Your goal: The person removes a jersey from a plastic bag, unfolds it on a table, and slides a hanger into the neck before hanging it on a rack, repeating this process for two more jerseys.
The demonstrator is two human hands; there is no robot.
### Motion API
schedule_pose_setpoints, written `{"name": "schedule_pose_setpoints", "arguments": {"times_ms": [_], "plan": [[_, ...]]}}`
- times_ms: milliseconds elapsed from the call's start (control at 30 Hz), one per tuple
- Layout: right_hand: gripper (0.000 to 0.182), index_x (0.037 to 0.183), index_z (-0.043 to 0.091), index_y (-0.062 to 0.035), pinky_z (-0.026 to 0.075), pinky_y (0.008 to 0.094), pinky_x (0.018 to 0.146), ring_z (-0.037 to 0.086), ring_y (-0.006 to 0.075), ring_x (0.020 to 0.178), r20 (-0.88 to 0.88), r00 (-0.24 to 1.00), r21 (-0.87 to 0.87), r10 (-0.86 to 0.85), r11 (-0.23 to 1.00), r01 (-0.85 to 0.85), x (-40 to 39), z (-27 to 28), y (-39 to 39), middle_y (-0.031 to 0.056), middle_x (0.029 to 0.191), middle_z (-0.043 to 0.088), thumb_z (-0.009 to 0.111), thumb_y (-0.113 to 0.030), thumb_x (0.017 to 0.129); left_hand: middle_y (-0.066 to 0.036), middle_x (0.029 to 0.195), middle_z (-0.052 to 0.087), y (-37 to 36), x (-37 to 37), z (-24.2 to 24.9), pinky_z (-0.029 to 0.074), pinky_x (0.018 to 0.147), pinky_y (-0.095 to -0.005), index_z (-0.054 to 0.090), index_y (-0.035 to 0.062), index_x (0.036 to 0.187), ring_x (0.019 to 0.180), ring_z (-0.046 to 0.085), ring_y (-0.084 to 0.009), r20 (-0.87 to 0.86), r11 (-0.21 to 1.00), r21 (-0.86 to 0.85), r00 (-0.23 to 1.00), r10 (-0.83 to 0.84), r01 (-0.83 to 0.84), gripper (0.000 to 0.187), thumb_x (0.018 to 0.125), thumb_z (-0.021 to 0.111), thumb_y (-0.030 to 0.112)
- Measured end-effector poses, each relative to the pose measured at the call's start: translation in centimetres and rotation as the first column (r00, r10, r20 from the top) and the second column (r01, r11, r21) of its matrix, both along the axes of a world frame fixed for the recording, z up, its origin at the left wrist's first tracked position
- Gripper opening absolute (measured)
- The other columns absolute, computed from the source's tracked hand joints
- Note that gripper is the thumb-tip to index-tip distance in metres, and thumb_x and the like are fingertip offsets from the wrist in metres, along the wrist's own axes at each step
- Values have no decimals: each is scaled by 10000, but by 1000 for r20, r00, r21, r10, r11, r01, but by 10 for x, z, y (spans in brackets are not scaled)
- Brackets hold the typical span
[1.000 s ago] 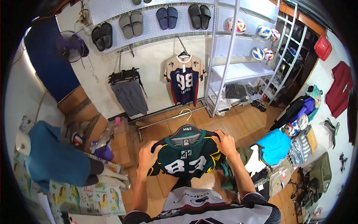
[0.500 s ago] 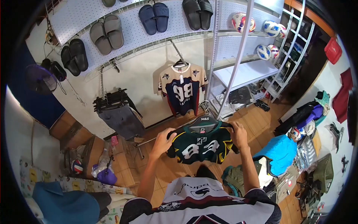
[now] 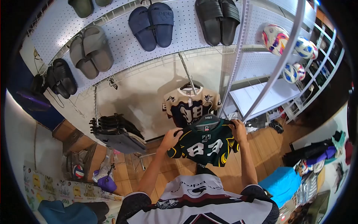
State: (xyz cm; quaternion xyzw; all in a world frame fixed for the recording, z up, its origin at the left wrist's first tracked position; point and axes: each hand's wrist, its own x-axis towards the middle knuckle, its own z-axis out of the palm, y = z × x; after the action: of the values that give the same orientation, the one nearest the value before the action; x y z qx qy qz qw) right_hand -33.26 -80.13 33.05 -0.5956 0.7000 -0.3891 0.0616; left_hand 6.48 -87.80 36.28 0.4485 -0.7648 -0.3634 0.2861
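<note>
A dark green jersey [image 3: 206, 139] with a white 83 and yellow trim hangs on a black hanger [image 3: 208, 118] in front of me. My left hand [image 3: 171, 139] is closed on the shoulder at its left side. At the other shoulder my right hand [image 3: 238, 131] grips the cloth, thumb toward the collar. The hanger's metal hook sticks up above the collar. Just behind it, a beige and navy jersey [image 3: 189, 101] hangs from a metal display arm [image 3: 187, 71]; its lower part is hidden by the green jersey.
Slides, among them a navy pair [image 3: 152, 26], line the pegboard above. Grey shorts [image 3: 121, 141] hang at the left. White shelving [image 3: 266, 98] with several footballs stands at the right. Cardboard boxes [image 3: 91, 158] and a blue garment [image 3: 281, 184] lie lower down.
I am closer to the wall display, and my view has shifted. The green jersey has come up near the hanging beige and navy one, its hook now overlapping that jersey. Both hands keep their grip.
</note>
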Motion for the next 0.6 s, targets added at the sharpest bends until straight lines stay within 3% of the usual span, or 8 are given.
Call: {"name": "schedule_pose_setpoints", "arguments": {"times_ms": [133, 233, 433, 600], "plan": [[249, 1130, 737, -48, 538, 510, 874, 673, 445, 993, -15, 996, 12, 86, 996, -85, -27, -6, -80, 204, 1041, 714, 752, -181, 921, -236, 1112, 760, -56, -25, -11, 572, 830, -396, 712, 3, 1247, 969, 741, -338, 15, 993, 51, 994, 107, -107, 352, 1041, 672, 285], [234, 1126, 737, -57, 536, 510, 882, 673, 451, 989, -30, 990, 6, 141, 990, -141, -41, -8, -129, 210, 1036, 713, 744, -182, 929, -205, 1153, 760, -91, -34, -26, 578, 865, -397, 705, -16, 1265, 1041, 717, -263, 18, 987, 49, 989, 149, -150, 391, 1053, 660, 310], [237, 1149, 722, -62, 528, 514, 885, 668, 461, 992, -15, 977, 7, 214, 977, -214, -48, -8, -197, 211, 1038, 713, 730, -186, 947, -208, 1149, 762, -129, -39, -27, 578, 838, -385, 708, -9, 1263, 1018, 727, -298, 8, 976, 38, 977, 214, -214, 384, 1057, 649, 310], [236, 1127, 723, -54, 519, 519, 906, 667, 467, 1005, -8, 965, -29, 264, 964, -264, -39, 0, -230, 202, 1055, 718, 766, -159, 920, -226, 1110, 761, -145, -33, -34, 558, 904, -401, 709, -12, 1233, 1015, 741, -365, -3, 958, -56, 959, 283, -283, 354, 1048, 659, 284]]}}
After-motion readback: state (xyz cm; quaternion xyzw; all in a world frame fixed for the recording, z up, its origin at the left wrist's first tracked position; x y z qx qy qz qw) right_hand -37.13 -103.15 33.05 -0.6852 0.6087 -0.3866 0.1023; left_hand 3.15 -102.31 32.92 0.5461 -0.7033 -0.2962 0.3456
